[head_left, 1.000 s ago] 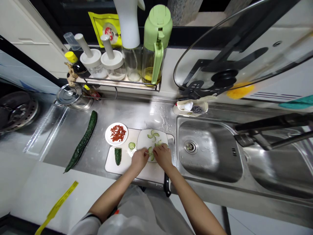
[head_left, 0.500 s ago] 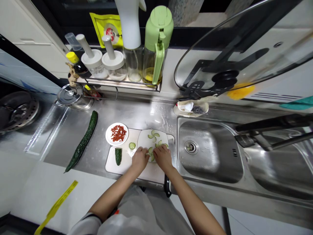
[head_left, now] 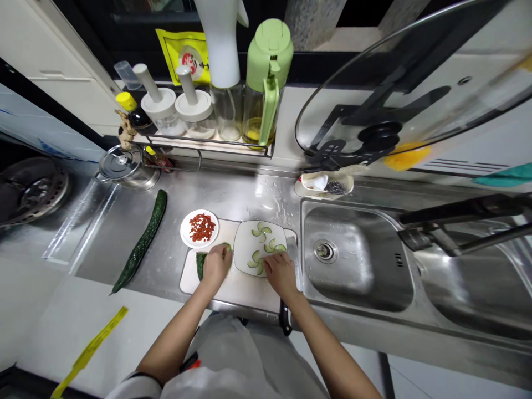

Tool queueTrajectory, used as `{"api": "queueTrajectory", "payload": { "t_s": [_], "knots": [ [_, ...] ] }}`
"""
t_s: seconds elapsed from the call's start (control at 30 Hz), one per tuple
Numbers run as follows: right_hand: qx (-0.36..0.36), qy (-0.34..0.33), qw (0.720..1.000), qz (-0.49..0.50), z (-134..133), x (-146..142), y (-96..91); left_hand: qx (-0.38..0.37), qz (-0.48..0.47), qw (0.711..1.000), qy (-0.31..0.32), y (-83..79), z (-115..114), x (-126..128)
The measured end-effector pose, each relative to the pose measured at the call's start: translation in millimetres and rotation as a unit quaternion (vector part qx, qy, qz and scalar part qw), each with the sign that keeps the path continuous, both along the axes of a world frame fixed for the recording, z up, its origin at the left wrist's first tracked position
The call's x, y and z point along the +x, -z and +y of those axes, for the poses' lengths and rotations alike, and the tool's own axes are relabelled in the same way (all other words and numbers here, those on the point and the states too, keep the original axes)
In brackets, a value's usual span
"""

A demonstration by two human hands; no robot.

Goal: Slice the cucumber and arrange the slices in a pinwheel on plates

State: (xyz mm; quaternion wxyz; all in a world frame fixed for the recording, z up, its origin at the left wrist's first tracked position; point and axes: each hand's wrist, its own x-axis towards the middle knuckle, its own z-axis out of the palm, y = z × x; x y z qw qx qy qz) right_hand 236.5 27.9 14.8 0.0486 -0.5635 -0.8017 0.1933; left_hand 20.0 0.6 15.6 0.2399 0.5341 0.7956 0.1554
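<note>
My left hand point(head_left: 216, 267) is over the cutting board point(head_left: 249, 293), its fingertips closed on the thin cucumber slices point(head_left: 229, 246) beside the plate. Under that hand, partly hidden, lies a cut piece of cucumber point(head_left: 200, 265). On the board's right part rests a white squarish plate point(head_left: 245, 239) with thin half-moon cucumber slices point(head_left: 265, 228) set out in small fans. My right hand point(head_left: 282, 272) lies over the plate's lower right edge with fingers apart, close to the fans; what its fingertips touch is hidden. A knife handle point(head_left: 285, 317) juts from the board's front edge.
A small white plate of red bits point(head_left: 183, 230) overlaps the board's back left corner. Further left lies a whole cucumber point(head_left: 141, 244). The sink point(head_left: 357, 260) is to the right. Behind stand a lidded pot point(head_left: 128, 166) and a rack point(head_left: 233, 145) of jars and bottles.
My left hand has left the plate and moved left to the cucumber slices on the board. My right hand has shifted slightly, uncovering more of the fans on the plate.
</note>
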Motion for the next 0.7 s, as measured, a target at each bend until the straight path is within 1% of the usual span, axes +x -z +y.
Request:
{"api": "queueTrajectory", "payload": {
  "t_s": [0.1,0.23,0.37,0.7],
  "knots": [
    [0.005,0.004,1.0,0.009,-4.2,0.8,-0.6,-0.031,0.036,0.998,-0.036,0.0,2.8,-10.8],
    [0.008,0.009,1.0,0.013,-8.3,0.9,-1.8,-0.056,0.06,0.996,-0.041,1.0,5.4,-12.3],
    [0.01,0.009,1.0,0.013,-11.8,1.7,-2.5,-0.075,0.058,0.994,-0.047,4.7,5.7,-12.4],
    [0.008,0.012,1.0,0.009,-19.0,3.2,-3.0,-0.048,0.042,0.997,-0.044,5.2,3.8,-14.6]
  ]
}}
